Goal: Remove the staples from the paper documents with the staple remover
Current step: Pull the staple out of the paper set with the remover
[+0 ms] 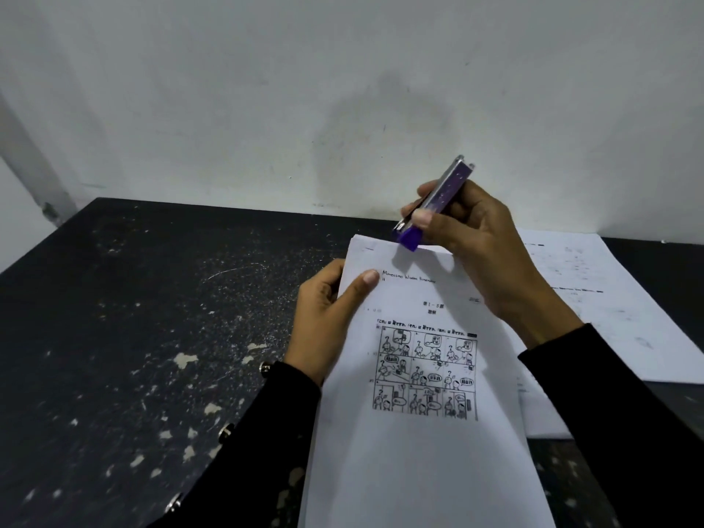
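Paper documents (423, 375), a thin stapled set with a comic-strip grid printed on the top sheet, sit in the lower centre of the frame, lifted off the dark speckled worktop (152, 337) and tilted toward the camera. The left hand (327, 322) grasps the set at its upper left edge, thumb (362, 283) pressed on the front face and the other fingers hidden behind. The right hand (468, 238) is clenched around a purple and silver staple remover (434, 203), held like a pen, its purple tip resting at or just above the top edge of the sheets; whether it actually touches cannot be told. No staple can be made out for certain; a small dark mark near the top left corner may be one.

The sheets look light and floppy, likely to bend and crease wherever they are unsupported, and liable to tear near a staple if pried hard. The best hold would seem to be close to the stapled corner, pinching all layers flat so the corner stays stiff under the tool. The remover looks small, rigid and smooth-sided, so a firm pen-like grip near its working end should give control; its slick metal casing may slip under pushing force.

More loose sheets (594, 299) lie flat on the worktop at the right of the frame, behind the right wrist.
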A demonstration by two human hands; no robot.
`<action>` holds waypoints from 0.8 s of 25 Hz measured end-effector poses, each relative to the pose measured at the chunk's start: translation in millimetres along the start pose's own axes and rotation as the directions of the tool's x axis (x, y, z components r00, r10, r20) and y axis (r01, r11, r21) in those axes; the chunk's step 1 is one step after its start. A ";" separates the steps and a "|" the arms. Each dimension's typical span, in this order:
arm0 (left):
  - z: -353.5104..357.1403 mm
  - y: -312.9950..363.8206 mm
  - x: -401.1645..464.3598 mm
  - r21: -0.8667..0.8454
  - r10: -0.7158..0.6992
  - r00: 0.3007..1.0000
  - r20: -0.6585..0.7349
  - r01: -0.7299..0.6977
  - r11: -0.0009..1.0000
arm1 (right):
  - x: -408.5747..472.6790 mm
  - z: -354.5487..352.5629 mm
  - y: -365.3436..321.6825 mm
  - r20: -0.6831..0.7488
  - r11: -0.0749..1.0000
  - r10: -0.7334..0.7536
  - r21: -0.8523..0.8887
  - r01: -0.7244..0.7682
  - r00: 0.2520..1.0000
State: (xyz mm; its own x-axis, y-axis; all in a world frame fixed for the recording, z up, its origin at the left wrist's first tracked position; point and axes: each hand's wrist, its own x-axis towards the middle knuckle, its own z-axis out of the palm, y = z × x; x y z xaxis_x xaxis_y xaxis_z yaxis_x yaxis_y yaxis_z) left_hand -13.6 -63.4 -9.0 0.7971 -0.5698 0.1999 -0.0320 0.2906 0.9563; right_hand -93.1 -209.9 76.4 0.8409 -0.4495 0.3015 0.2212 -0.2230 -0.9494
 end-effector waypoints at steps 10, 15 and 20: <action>4.5 21.1 -3.1 -0.055 -0.003 0.999 0.037 0.005 0.998 | -44.9 -46.6 0.8 -0.538 0.951 -0.013 -0.267 -0.156 0.843; 7.1 43.4 -4.8 -0.097 0.067 0.998 -0.007 -0.067 0.993 | -68.3 -65.6 4.8 -0.446 0.944 0.257 -0.076 -0.322 0.857; 11.9 80.2 -6.1 -0.072 0.156 0.988 -0.010 -0.156 0.985 | -91.5 -60.1 -6.7 -0.361 0.964 0.243 -0.014 -0.266 0.900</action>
State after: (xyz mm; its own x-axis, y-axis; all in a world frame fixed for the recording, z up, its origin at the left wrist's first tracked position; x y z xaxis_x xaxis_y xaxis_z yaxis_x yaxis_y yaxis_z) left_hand -28.2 -45.8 69.0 0.7886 -0.5093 0.3444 -0.1130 0.4306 0.8954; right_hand -201.2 -219.2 60.4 0.6324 -0.7713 0.0725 -0.0171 -0.1074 -0.9941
